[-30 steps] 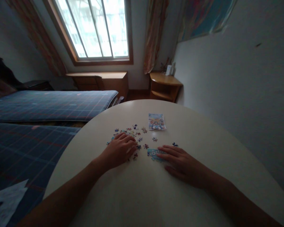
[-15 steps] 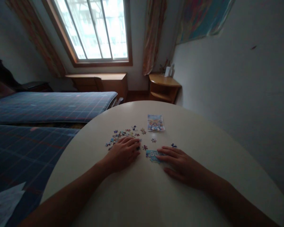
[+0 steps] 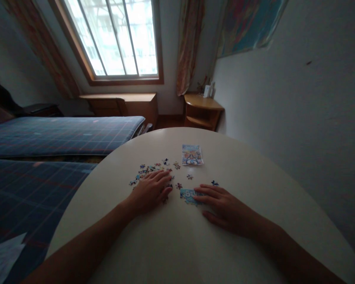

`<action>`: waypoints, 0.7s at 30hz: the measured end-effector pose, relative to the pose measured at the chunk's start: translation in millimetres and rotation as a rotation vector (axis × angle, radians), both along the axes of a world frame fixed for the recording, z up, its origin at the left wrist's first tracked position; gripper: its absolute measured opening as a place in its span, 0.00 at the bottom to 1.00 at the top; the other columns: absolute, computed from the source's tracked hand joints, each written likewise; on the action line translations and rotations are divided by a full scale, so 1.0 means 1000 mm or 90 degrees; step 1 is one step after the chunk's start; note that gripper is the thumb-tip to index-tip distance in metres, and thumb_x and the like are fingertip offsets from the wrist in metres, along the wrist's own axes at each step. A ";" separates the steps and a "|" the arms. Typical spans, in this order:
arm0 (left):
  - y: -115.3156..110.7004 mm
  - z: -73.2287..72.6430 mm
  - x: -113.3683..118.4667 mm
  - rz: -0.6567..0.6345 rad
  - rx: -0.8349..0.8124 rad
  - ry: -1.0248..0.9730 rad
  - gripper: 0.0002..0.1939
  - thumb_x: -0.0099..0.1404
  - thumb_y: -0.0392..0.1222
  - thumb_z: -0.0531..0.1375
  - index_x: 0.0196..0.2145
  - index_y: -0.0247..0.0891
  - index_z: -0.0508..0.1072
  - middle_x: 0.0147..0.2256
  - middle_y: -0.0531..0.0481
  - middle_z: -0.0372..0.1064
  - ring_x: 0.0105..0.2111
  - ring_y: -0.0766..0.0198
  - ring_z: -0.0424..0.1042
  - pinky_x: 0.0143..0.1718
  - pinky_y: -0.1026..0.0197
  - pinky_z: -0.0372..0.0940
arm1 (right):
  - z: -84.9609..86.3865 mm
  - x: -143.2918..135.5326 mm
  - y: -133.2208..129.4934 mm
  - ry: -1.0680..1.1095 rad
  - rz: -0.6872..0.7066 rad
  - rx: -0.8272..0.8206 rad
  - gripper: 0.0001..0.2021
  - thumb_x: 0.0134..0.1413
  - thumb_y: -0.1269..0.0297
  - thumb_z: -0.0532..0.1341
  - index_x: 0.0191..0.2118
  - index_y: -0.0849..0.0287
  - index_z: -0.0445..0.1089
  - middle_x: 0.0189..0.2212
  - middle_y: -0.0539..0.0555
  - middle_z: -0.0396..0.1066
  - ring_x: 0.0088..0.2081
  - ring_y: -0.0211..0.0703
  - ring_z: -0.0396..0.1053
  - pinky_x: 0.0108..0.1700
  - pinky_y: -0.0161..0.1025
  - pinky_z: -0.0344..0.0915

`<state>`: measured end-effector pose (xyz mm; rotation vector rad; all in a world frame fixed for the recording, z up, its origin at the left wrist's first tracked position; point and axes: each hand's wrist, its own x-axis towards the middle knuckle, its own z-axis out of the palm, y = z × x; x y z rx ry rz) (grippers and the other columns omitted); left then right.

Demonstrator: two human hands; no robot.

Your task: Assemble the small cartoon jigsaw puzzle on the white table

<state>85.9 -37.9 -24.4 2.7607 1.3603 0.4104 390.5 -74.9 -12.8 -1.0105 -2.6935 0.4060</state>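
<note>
Bench: round and white [image 3: 177, 246]; directions are read from the joined section [image 3: 186, 195], 12 being away from the person.
Right hand [image 3: 225, 203]: laid at 4 o'clock, fingers slightly spread over the section's edge.
Left hand [image 3: 152, 191]: rested at 9 o'clock among pieces; whether one is pinched cannot be told.
Printed sheet [image 3: 192, 154]: set at 12.
Teal section: assembled; only this much appears done.
Loose pieces [image 3: 148, 170]: scattered mainly at 10, left unjoined.
Dark piece [image 3: 214, 183]: left single at 2.
</note>
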 end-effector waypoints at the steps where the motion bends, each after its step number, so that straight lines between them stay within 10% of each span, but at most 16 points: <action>1: 0.000 0.000 0.001 0.000 0.001 -0.002 0.22 0.74 0.50 0.51 0.61 0.41 0.65 0.62 0.46 0.62 0.61 0.52 0.61 0.62 0.46 0.58 | 0.000 0.000 0.000 -0.002 0.002 0.001 0.22 0.63 0.61 0.58 0.61 0.52 0.64 0.63 0.57 0.62 0.65 0.53 0.57 0.63 0.57 0.59; 21: 0.002 0.001 0.003 0.008 -0.013 -0.016 0.23 0.75 0.51 0.47 0.62 0.42 0.62 0.64 0.46 0.59 0.63 0.54 0.58 0.63 0.47 0.55 | 0.000 -0.001 0.000 0.026 -0.008 -0.015 0.22 0.61 0.61 0.59 0.61 0.50 0.65 0.63 0.57 0.63 0.64 0.53 0.58 0.63 0.57 0.59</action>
